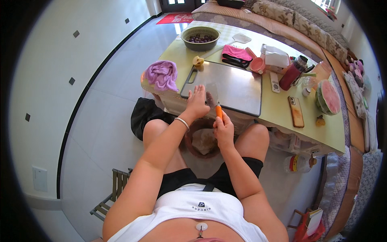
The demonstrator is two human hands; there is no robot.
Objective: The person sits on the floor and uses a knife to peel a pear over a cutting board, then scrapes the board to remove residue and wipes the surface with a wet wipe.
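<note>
My right hand (pixel 224 128) grips the orange handle of a knife (pixel 219 109) at the near edge of a cutting board (pixel 238 86). The knife's shiny blade points away from me over the board and blends with its grey surface. My left hand (pixel 197 102) is beside the blade, fingers stretched out and apart over the near left part of the board. Whether its palm presses on the board I cannot tell. A small yellowish piece (pixel 198 61), seemingly fruit, sits by the board's far left corner.
A purple cloth (pixel 162 75) lies left of the board. Behind it stand a basket (pixel 200 47) of dark round fruit and a white flyswatter (pixel 241 38). Rightward are a pink cup (pixel 257 64), thermos (pixel 291 76), phone (pixel 296 112) and cut watermelon (pixel 330 97). A bin (pixel 193 147) stands between my knees.
</note>
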